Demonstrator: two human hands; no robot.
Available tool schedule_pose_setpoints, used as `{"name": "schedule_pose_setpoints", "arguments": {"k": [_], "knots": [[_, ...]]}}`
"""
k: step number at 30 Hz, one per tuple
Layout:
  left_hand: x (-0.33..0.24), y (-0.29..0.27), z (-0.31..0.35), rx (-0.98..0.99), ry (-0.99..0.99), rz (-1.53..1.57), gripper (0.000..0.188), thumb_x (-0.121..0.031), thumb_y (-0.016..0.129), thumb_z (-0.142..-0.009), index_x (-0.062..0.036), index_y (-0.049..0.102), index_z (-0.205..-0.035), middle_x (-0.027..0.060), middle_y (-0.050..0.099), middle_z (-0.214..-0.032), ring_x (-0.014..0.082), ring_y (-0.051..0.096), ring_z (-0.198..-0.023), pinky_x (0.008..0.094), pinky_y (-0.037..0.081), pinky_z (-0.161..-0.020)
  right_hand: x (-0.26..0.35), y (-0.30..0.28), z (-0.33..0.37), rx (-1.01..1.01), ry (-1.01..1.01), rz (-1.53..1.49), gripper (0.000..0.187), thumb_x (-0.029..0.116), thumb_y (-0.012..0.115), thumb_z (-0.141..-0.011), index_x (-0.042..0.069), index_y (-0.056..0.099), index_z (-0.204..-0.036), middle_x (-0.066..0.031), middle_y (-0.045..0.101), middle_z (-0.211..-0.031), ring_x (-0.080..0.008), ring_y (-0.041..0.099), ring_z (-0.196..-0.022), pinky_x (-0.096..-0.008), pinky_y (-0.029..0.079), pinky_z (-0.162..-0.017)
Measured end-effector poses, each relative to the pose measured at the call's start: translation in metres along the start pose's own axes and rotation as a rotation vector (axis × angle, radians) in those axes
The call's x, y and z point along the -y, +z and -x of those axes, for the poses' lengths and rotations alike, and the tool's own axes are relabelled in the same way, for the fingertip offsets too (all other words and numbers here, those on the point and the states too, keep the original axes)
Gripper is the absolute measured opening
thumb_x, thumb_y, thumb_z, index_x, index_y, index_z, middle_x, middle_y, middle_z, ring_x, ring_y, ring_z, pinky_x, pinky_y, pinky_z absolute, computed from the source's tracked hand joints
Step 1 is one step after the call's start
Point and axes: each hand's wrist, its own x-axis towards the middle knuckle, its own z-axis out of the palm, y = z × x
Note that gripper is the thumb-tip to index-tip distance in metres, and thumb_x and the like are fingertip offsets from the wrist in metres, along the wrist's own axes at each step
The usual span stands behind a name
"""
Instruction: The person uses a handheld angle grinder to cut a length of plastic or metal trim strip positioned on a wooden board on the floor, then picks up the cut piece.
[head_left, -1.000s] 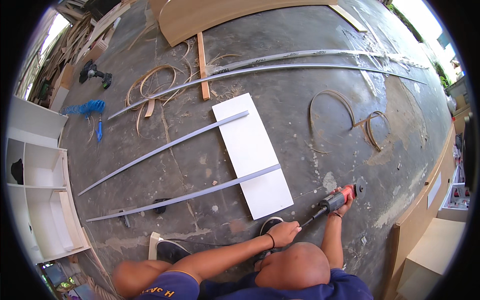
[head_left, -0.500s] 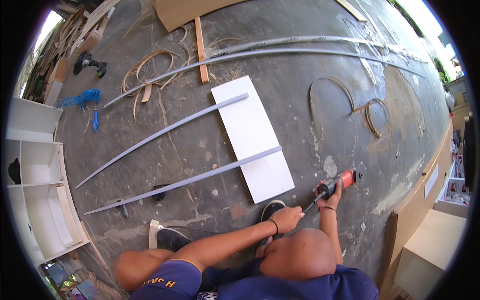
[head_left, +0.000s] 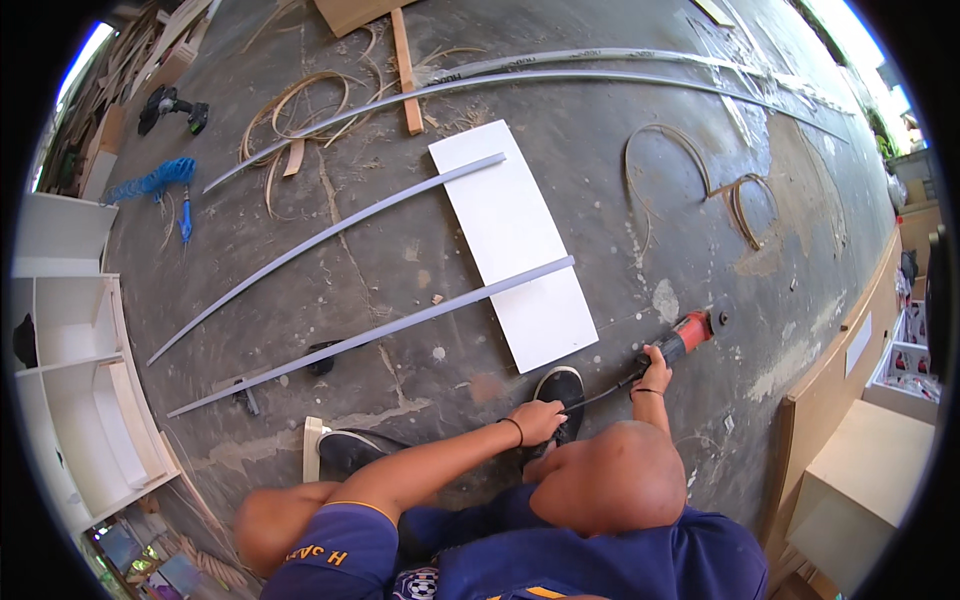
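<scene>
My right hand [head_left: 655,370] is wrapped round the black rear body of a red and black angle grinder [head_left: 690,333], held low over the concrete floor. Its head and disc point away to the right. From the tool's back end a black power cord [head_left: 602,394] runs left into my left hand [head_left: 540,422], whose fingers are closed on it above my right shoe. Ahead of my feet lies a white board [head_left: 515,250]. Two grey strips rest across it, a nearer one [head_left: 400,325] and a farther one [head_left: 330,240], both stretching left onto the floor.
A long grey strip [head_left: 560,75] lies farther off beside a wooden stick [head_left: 405,70]. Coiled edging [head_left: 300,100], a cordless drill [head_left: 175,108] and a blue air hose [head_left: 155,180] are at left. White shelving [head_left: 75,365] borders the left, brown panels [head_left: 840,350] the right.
My left hand has moved left and slightly up along the cord, away from the grinder. The grinder has shifted a little away from me, and the whole view has tilted slightly.
</scene>
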Motion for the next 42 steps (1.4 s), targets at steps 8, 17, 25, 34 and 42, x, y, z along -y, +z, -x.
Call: {"name": "schedule_pose_setpoints", "arguments": {"k": [8, 17, 25, 34, 42], "knots": [[-0.019, -0.028, -0.003, -0.201, 0.09, 0.037, 0.027, -0.03, 0.047, -0.094, -0.0066, 0.061, -0.095, 0.0204, 0.064, -0.087, 0.0415, 0.06, -0.086, 0.0512, 0.045, -0.075, 0.01, 0.004, -0.005, -0.036, 0.017, 0.193, 0.021, 0.008, 0.069, -0.068, 0.003, 0.061, -0.087, -0.0021, 0.059, -0.074, -0.0177, 0.057, -0.064, -0.0333, 0.046, -0.057], [0.006, -0.008, 0.012, -0.023, 0.11, -0.053, 0.03, -0.027, 0.051, -0.092, -0.001, 0.06, -0.105, 0.0219, 0.063, -0.101, 0.0393, 0.06, -0.099, 0.0485, 0.047, -0.084, -0.01, -0.007, -0.024, -0.087, -0.1, 0.355, 0.044, 0.017, 0.078, -0.067, -0.006, 0.061, -0.1, -0.0097, 0.065, -0.091, -0.0192, 0.062, -0.076, -0.0344, 0.049, -0.069], [0.091, -0.182, 0.115, -0.63, 0.304, -0.761, 0.053, -0.034, 0.064, -0.081, -0.0075, 0.051, -0.125, 0.0137, 0.052, -0.122, 0.0314, 0.048, -0.115, 0.0445, 0.038, -0.097, -0.027, -0.03, -0.054, -0.036, -0.101, 0.4, 0.06, 0.019, 0.081, -0.066, -0.008, 0.055, -0.112, -0.0148, 0.063, -0.103, -0.0249, 0.062, -0.085, -0.0366, 0.05, -0.078], [0.161, -0.236, 0.174, -0.193, -0.328, -0.635, 0.041, -0.035, 0.053, -0.093, -0.0087, 0.05, -0.124, 0.0135, 0.059, -0.107, 0.0326, 0.059, -0.1, 0.0473, 0.044, -0.087, -0.036, -0.014, 0.05, 0.016, -0.331, 0.415, 0.079, 0.014, 0.075, -0.074, -0.004, 0.033, -0.138, -0.0224, 0.044, -0.133, -0.0336, 0.047, -0.121, -0.0424, 0.038, -0.102], [0.095, -0.246, 0.142, -0.331, -0.093, -0.445, 0.035, -0.032, 0.044, -0.097, -0.0068, 0.049, -0.121, 0.0184, 0.06, -0.1, 0.0396, 0.06, -0.09, 0.0486, 0.048, -0.075, 0.063, 0.122, 0.185, 0.847, -1.629, 0.865, 0.049, 0.015, 0.07, -0.073, 0.006, 0.056, -0.119, -0.0167, 0.048, -0.13, -0.0388, 0.039, -0.127, -0.0506, 0.028, -0.106]]}}
